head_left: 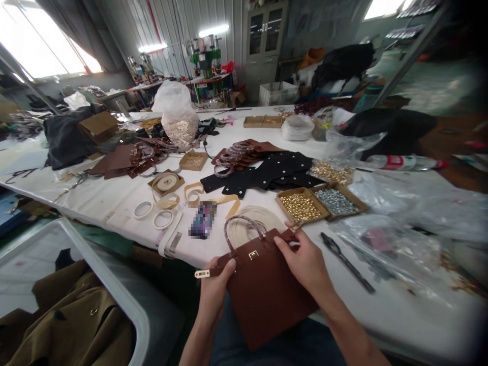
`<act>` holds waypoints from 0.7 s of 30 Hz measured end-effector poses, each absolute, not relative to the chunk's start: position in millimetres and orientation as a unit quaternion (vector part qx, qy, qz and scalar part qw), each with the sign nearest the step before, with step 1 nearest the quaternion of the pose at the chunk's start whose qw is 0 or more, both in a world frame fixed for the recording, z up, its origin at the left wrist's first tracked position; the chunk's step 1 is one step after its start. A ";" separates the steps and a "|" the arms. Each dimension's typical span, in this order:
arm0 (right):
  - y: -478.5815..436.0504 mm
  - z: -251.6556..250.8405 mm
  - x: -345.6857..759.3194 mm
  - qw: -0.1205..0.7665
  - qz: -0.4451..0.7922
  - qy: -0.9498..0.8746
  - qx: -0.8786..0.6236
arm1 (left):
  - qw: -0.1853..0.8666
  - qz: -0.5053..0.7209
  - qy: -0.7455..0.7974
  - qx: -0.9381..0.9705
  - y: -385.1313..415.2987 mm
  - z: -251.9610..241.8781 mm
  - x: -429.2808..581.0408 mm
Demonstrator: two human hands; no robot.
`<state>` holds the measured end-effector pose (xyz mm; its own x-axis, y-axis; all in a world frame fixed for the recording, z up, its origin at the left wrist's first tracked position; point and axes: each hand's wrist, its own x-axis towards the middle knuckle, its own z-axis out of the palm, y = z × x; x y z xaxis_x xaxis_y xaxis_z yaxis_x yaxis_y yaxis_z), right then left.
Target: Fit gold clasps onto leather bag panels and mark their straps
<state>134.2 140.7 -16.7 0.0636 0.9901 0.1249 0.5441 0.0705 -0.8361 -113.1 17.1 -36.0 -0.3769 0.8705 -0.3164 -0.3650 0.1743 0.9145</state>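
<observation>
Brown panel (267,300), nearest the camera, hung tilted above the lap (316,340) at the near edge of the bench (118,197). Left grip (215,284) was clamped on its upper left corner, right grip (306,258) on its upper right. Had either loosened, the panel might have slipped lapward; a forward swing of the right grip could have upset the cartons beyond. One open carton (286,208) held gold-coloured studs (301,204); the adjoining carton (347,214), silver-coloured pieces (335,200). At left, a plastic tub (140,311) contained olive-brown material (87,310).
</observation>
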 end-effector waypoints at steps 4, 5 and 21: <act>141.1 4.3 119.4 0.430 0.097 -0.690 -0.575 | 0.524 0.586 0.573 0.232 23.5 -36.5 -114.1; 141.1 11.6 113.4 0.434 0.068 -0.713 -0.548 | 0.524 0.580 0.577 0.236 25.0 -36.4 -115.7; 225.0 42.6 -46.2 0.298 0.304 -0.884 -0.195 | 0.568 0.593 0.517 0.243 31.9 -43.9 -133.3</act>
